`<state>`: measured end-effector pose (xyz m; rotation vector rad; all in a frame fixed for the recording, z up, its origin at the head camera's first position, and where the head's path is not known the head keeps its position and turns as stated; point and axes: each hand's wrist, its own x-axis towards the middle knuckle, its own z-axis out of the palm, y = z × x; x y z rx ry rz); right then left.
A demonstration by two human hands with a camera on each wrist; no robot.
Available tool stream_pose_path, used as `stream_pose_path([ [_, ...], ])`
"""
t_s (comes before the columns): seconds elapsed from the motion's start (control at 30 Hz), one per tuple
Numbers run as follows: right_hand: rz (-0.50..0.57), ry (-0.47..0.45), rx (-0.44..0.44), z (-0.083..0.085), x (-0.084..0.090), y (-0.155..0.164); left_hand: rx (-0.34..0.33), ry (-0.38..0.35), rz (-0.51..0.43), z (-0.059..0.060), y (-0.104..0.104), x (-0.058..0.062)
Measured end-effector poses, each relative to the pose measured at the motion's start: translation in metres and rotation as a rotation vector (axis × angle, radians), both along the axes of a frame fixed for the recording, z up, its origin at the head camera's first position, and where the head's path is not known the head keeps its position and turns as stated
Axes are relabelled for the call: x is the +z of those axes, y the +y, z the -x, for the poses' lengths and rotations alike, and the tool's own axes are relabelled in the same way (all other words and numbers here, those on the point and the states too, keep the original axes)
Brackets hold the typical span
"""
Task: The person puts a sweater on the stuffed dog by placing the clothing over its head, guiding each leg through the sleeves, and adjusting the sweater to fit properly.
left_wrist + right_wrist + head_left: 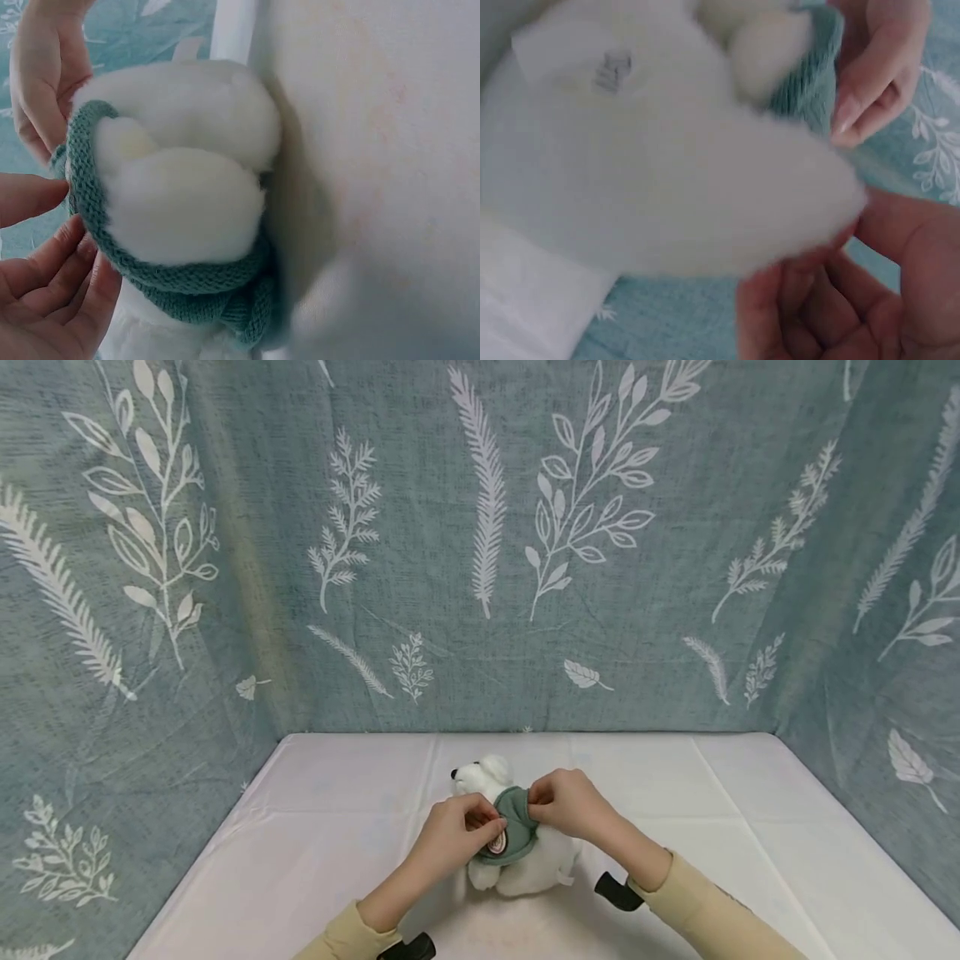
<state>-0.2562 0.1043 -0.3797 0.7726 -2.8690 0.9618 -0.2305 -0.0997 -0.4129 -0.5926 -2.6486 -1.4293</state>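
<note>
Teal cloth (435, 568) printed with pale leaves hangs at the back and sides of the white table (337, 827), and from my remote seat I see a white toy bear (525, 872) near the middle of it, with both hands on its green sweater (517, 818). Its long axis runs on a slant: the nose points to the far left, the rump with its small tag (565, 880) to the near right. What matters most to me is that the sweater lies between the two hands. The left hand (453, 835) sits on the near-left side, thumb and fingertips pinching the knit beside the round badge (497, 842); it is the one closer to the face. The right hand (570, 797) reaches over the bear's back and nips the sweater's far-right edge; my right wrist view has white fur in front of those fingertips, so I cannot tell how much cloth they have. With neither hand apart from the knit, I judge that any pull hinges on the line across the body from one pinch to the other, rather than on the bear's nose-to-rump axis.
</note>
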Motion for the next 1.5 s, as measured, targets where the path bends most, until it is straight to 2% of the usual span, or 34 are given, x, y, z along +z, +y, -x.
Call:
stream_pose_path([
  [0.13,-0.062,-0.058,0.050,0.005,0.000,0.000,-0.011,-0.036,-0.032,-0.001,0.000,-0.002],
  [0.27,-0.065,-0.107,0.083,0.007,-0.005,-0.001,-0.012,-0.073,-0.069,-0.002,0.001,-0.004],
  [0.4,-0.001,-0.186,0.052,0.005,-0.009,-0.003,-0.007,-0.110,-0.118,-0.003,0.003,-0.005],
  [0.5,0.096,-0.299,0.003,0.004,-0.010,-0.005,0.003,-0.118,-0.147,-0.004,0.005,-0.007],
  [0.63,0.193,-0.417,-0.069,0.003,-0.012,-0.007,0.015,-0.099,-0.157,-0.007,0.008,-0.008],
  [0.77,0.225,-0.474,-0.127,0.003,-0.014,-0.007,0.012,-0.065,-0.121,-0.009,0.011,-0.010],
  [0.93,0.258,-0.520,-0.173,0.006,-0.017,-0.006,0.018,-0.022,-0.072,-0.009,0.016,-0.007],
  [1.13,0.289,-0.563,-0.200,0.010,-0.020,-0.005,0.017,0.038,-0.077,-0.009,0.021,-0.008],
  [1.27,0.320,-0.639,-0.195,0.015,-0.020,0.001,-0.014,0.056,-0.094,-0.011,0.020,-0.011],
  [1.33,0.349,-0.680,-0.179,0.018,-0.020,0.004,-0.051,0.052,-0.092,-0.010,0.017,-0.012],
  [1.5,0.418,-0.744,-0.121,0.020,-0.022,0.009,-0.152,-0.006,-0.044,-0.007,0.006,-0.010],
])
